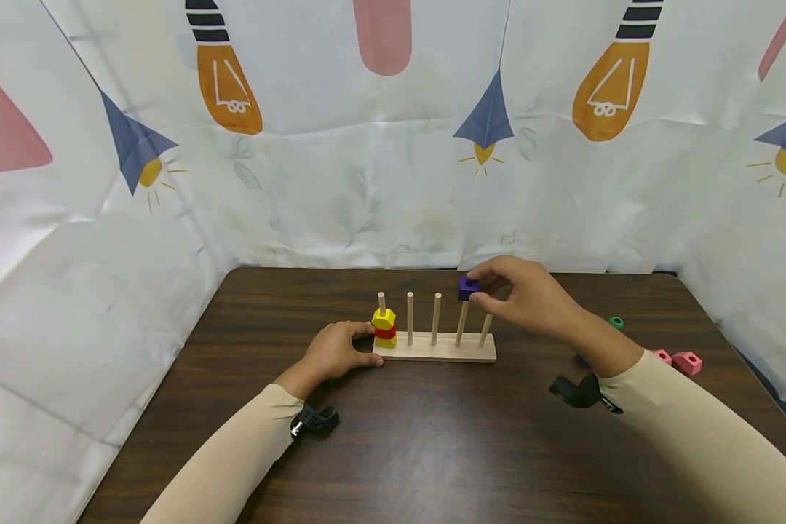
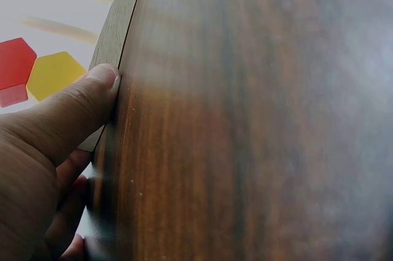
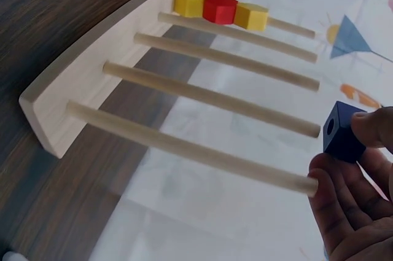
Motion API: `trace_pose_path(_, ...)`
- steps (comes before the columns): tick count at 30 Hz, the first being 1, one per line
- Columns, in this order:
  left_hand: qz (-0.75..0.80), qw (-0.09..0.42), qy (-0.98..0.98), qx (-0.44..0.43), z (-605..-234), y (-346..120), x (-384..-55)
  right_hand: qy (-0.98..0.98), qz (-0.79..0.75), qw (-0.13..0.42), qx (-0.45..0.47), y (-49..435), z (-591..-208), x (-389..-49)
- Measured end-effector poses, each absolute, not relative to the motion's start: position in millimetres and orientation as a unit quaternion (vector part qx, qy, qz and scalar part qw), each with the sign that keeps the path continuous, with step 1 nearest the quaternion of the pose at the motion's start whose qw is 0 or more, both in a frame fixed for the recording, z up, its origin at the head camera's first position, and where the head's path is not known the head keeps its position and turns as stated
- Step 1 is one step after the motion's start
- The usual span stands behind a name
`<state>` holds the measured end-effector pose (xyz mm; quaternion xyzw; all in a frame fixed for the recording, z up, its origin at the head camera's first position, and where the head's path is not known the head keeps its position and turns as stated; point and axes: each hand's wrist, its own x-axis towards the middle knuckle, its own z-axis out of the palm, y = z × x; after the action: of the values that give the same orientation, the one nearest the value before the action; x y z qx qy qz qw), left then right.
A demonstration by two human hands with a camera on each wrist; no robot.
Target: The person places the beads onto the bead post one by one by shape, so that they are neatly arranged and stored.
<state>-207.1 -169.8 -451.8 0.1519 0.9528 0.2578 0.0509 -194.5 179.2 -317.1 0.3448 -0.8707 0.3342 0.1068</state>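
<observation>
A pale wooden peg stand (image 1: 434,352) with several upright pegs sits on the table. My left hand (image 1: 338,351) grips its left end, thumb on the front edge, as the left wrist view also shows. The leftmost peg carries a yellow bead, a red bead (image 3: 220,10) and another yellow bead (image 3: 251,16), stacked. My right hand (image 1: 527,295) pinches a dark purple cube bead (image 3: 344,131) between thumb and fingers. The bead's hole faces the tip of the second peg from the right, with a small gap between. The other pegs are bare.
On the dark wooden table (image 1: 432,451), pink beads (image 1: 686,362) and a green bead (image 1: 616,322) lie to the right, near my right forearm. A dark blue piece (image 1: 582,360) is partly hidden by that arm. A printed white cloth (image 1: 380,189) hangs behind the table.
</observation>
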Motion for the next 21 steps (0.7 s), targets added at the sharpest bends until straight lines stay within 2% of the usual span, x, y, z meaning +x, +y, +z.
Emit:
trace_pose_path(8, 0.256, 0.054, 0.953, 0.153, -452.7, -170.0, -207.9, -0.860, 0.345, 0.108, 0.360, 166.3, -320.2, -198.7)
trace_pose_path(21, 0.263, 0.049, 0.951, 0.155, -449.8, -169.1, -205.9, -0.867, 0.357, 0.073, 0.340, 141.5, -318.4, -200.7)
